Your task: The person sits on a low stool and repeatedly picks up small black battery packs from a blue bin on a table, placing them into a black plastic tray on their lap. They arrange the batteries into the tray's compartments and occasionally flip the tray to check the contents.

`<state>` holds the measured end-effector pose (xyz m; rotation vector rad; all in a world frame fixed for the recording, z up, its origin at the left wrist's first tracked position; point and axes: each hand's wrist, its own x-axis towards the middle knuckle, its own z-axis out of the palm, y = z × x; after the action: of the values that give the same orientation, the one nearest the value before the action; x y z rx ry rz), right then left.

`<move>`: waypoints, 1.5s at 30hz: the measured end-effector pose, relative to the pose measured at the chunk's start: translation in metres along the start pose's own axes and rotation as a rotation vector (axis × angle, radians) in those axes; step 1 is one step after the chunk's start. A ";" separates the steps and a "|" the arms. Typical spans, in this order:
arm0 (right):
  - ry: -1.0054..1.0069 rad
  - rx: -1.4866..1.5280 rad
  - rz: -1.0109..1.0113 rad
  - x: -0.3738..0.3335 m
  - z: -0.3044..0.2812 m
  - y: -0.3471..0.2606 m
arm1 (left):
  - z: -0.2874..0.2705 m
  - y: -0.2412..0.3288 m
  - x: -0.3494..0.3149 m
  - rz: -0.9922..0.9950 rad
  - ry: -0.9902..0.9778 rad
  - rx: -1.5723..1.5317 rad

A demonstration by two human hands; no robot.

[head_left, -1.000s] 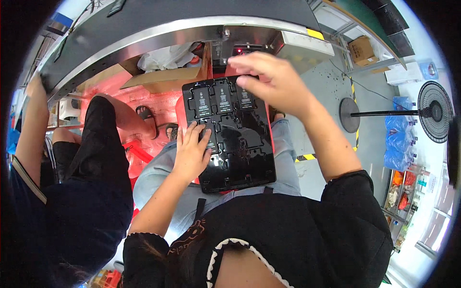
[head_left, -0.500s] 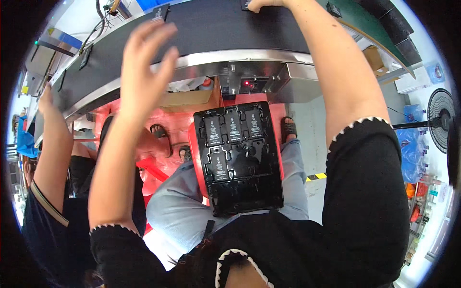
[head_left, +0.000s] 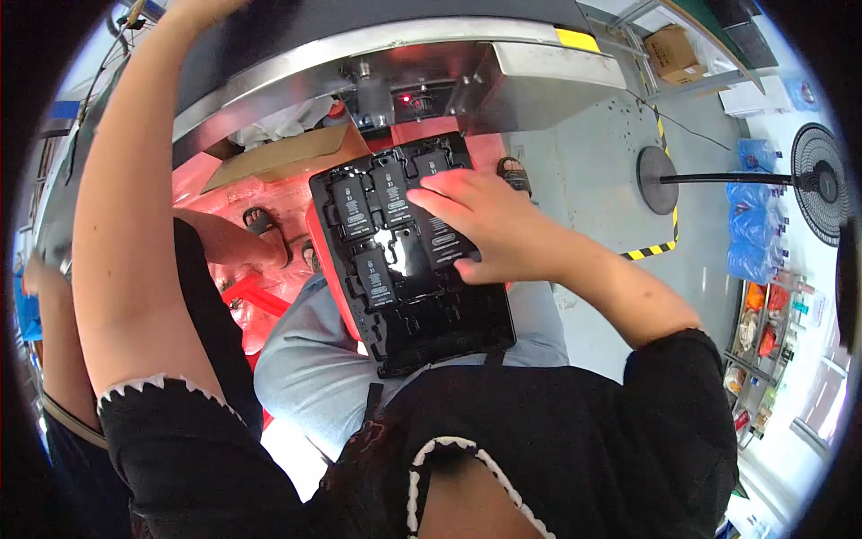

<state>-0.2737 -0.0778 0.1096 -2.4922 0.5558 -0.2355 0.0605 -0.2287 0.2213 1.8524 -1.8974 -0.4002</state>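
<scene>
A black moulded tray (head_left: pixel 467 328) lies across my lap, with several flat black battery packs bearing white print in its pockets. Among them are one battery pack (head_left: pixel 348 202) at the far left and another (head_left: pixel 375 277) nearer me. My right hand (head_left: pixel 503 225) reaches over the tray's right side. Its thumb and fingers are closed around a flat black battery pack (head_left: pixel 443 242), low over the pockets; whether it is fully seated I cannot tell. Over the dark conveyor belt (head_left: pixel 296 18), my left hand (head_left: pixel 199 7) is cut off by the top edge, its fingers out of sight.
The conveyor's metal rail (head_left: pixel 395 38) runs beyond the tray. Below it stands an open cardboard box (head_left: pixel 278 162). A co-worker's arm (head_left: pixel 54 332) is at the left. A standing fan (head_left: pixel 817 175) and a shelf rack (head_left: pixel 763 332) are at the right.
My right hand has come back from the belt to the tray, bringing a battery pack. My left hand has moved farther out over the belt. The view has shifted rightward.
</scene>
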 end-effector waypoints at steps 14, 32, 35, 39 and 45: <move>0.185 -0.001 0.199 -0.052 0.079 0.020 | 0.179 0.043 -0.285 0.295 -0.189 0.005; 0.935 0.127 -0.105 0.118 -0.109 -0.022 | 0.245 0.034 -0.316 0.142 0.109 -0.006; 0.942 0.197 -0.094 0.132 -0.115 -0.017 | 0.249 0.025 -0.310 0.168 0.158 -0.044; 0.892 0.202 -0.088 0.158 -0.128 -0.005 | 0.250 0.023 -0.314 0.132 0.185 -0.080; 0.562 0.091 -0.105 0.232 -0.166 0.055 | 0.258 0.031 -0.306 0.087 0.224 -0.042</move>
<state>-0.1306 -0.3026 0.2255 -2.3561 0.6143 -0.9966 -0.1000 0.0490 -0.0194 1.7032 -1.7958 -0.1934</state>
